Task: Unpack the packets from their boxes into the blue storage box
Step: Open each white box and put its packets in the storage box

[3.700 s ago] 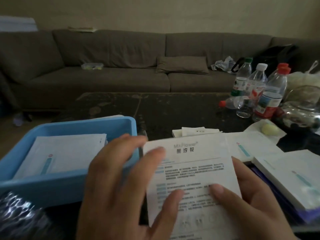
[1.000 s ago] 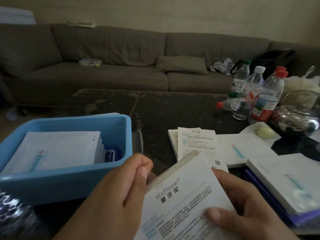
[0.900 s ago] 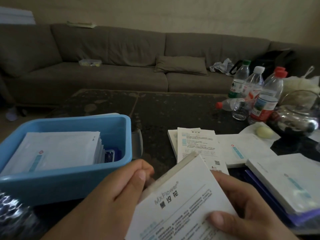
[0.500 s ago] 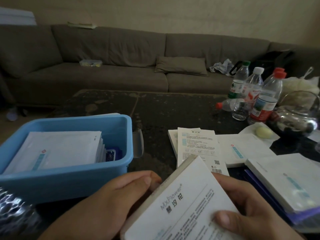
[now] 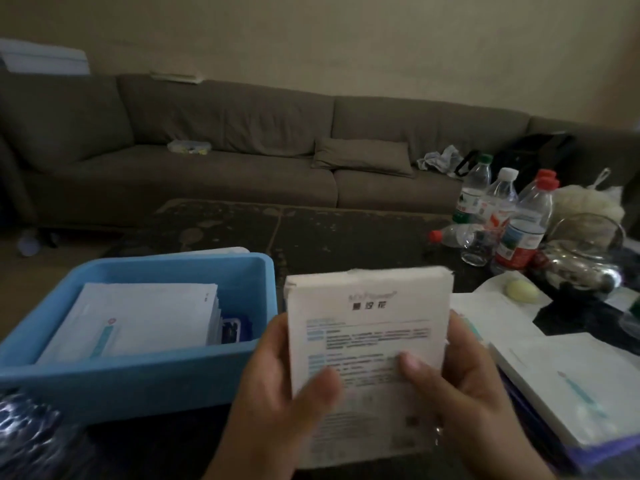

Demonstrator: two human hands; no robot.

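Observation:
I hold a white printed box (image 5: pixel 367 327) upright in front of me, its top flap end up. My left hand (image 5: pixel 277 400) grips its left side with the thumb on the printed face. My right hand (image 5: pixel 460 389) grips the right side the same way. To the left stands the blue storage box (image 5: pixel 145 372) with a stack of white packets (image 5: pixel 138 323) lying flat inside. More white boxes (image 5: pixel 568 386) lie at the right on the dark table.
Several water bottles (image 5: pixel 519 223), a glass jar (image 5: pixel 585 261) and a pale round object (image 5: pixel 519 289) crowd the table's right side. A brown sofa (image 5: pixel 221 157) runs along the back. Something shiny and dark (image 5: pixel 31 434) sits at the lower left.
The box was tilted and low with my left hand working at its end; now both hands hold it raised and upright, squarely facing me. The camera view has tipped up slightly.

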